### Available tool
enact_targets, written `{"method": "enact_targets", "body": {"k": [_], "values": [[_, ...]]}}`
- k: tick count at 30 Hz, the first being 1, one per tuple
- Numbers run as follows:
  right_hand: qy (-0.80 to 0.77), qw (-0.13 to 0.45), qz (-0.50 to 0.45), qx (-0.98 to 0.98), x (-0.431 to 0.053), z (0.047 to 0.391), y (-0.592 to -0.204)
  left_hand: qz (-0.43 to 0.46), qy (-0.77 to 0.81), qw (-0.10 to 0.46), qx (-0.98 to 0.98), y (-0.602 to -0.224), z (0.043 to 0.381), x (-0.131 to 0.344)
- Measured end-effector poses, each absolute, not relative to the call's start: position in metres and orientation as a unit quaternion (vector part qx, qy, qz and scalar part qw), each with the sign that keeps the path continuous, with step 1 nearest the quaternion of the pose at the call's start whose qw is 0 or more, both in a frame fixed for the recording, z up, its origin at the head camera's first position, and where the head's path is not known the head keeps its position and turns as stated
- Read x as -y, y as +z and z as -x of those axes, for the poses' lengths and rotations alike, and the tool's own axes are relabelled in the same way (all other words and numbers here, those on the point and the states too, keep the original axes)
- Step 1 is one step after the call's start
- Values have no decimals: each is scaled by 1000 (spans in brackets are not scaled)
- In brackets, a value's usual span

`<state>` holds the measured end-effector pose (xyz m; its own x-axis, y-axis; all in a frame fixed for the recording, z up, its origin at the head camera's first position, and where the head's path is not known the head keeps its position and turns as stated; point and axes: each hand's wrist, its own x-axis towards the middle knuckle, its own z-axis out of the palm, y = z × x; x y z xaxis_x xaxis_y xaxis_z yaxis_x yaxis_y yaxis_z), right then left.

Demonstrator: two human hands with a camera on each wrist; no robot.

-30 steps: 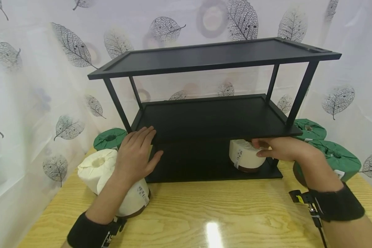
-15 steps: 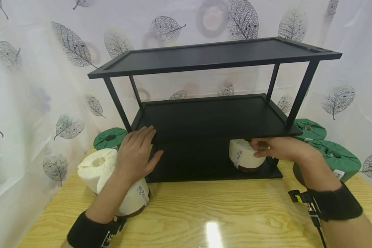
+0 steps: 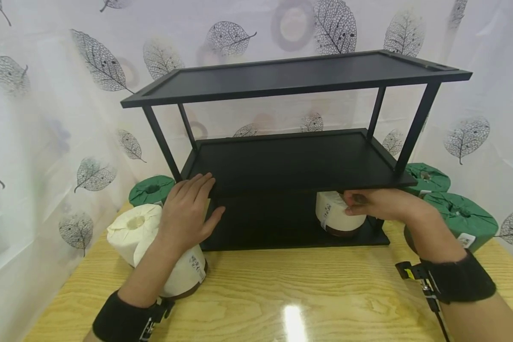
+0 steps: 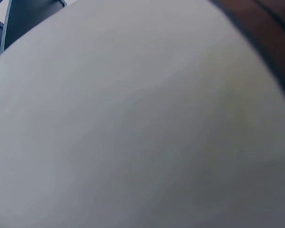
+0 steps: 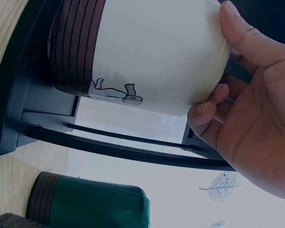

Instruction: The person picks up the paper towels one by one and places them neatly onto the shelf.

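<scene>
A cream paper-wrapped toilet roll (image 3: 334, 216) with a brown base band stands at the right end of the black rack's bottom shelf (image 3: 261, 240). My right hand (image 3: 382, 204) reaches under the middle shelf (image 3: 282, 159) and grips its top. The right wrist view shows the thumb on one side of the roll (image 5: 156, 52) and curled fingers on the other. My left hand (image 3: 188, 209) rests on the middle shelf's front left edge, fingers straight. Below its forearm stands another cream roll (image 3: 184, 273), whose blurred wrapper (image 4: 133, 123) fills the left wrist view.
Another cream roll (image 3: 130, 228) and a green-wrapped roll (image 3: 151, 190) stand left of the rack. Two more green rolls, a nearer one (image 3: 466, 218) and a farther one (image 3: 427, 178), stand at the right. The rack's top shelf (image 3: 282, 78) overhangs everything below.
My right hand has shifted slightly left, its thumb moving further across the roll. The held roll has hardly moved. My left hand stays in place.
</scene>
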<state>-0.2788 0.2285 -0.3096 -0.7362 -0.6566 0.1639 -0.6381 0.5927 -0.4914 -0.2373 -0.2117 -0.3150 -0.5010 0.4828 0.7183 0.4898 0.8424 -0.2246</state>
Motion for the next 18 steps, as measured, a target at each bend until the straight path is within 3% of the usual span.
{"method": "enact_targets", "body": {"k": [18], "values": [[-233,25,334,-913,-221,277,-309,279,-2,415,866,-316,238,212]]}}
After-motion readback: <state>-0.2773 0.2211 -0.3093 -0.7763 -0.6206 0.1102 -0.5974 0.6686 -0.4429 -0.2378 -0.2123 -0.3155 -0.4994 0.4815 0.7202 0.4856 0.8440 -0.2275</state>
